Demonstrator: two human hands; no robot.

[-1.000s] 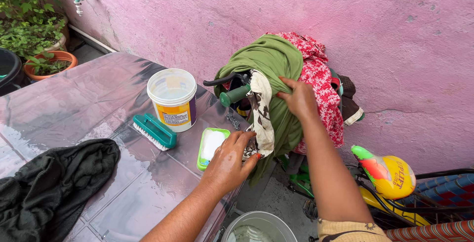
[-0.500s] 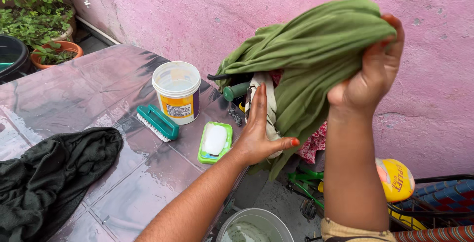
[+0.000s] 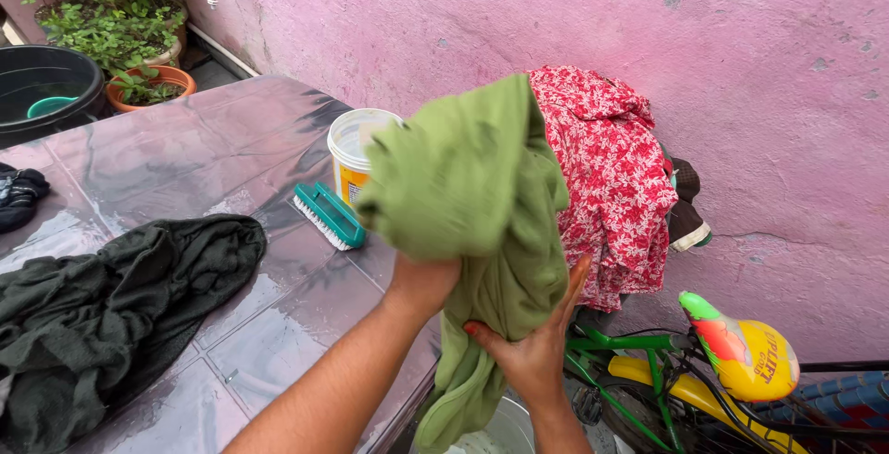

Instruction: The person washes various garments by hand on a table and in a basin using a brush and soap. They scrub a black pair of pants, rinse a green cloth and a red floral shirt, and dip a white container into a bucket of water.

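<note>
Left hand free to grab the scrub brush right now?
Probably not: the left hand is buried in the green cloth, which the right hand also grips. The scrub brush lies close, unobstructed, on the wet slab.

**One labelled tub on the wet slab, lettering on a bicycle saddle**

A round white plastic tub (image 3: pixel 356 153) is being seen on the tiled slab by the pink wall, just behind a teal scrub brush (image 3: pixel 328 215). A yellow label with a dark band is being carried on its side, half hidden by a green cloth (image 3: pixel 472 195). Printed lettering is being shown on the yellow bicycle saddle (image 3: pixel 745 348) at lower right.
</note>
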